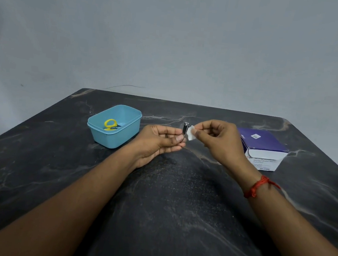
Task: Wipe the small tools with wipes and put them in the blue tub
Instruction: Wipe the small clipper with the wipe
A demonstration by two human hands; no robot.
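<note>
Above the middle of the worktop (166,210) I count one nail clipper (185,131), pinched by its lower end in the grip of the left hand (160,141), thumb on the near side and fingers behind. Its long axis stands nearly upright, the free end pointing up and away from me. The right hand (218,141) has its grip closed on one small white wipe (191,132), thumb and forefinger pinching it against the clipper's right side. One blue tub (111,138) sits on the worktop to the left, near the left hand, with one pair of yellow-handled scissors (110,123) inside. One purple and white box (266,141) sits just behind the right hand. On its front I can read "BD" and "REF"; the rest is blurred. One red thread (258,187) circles the right wrist.
</note>
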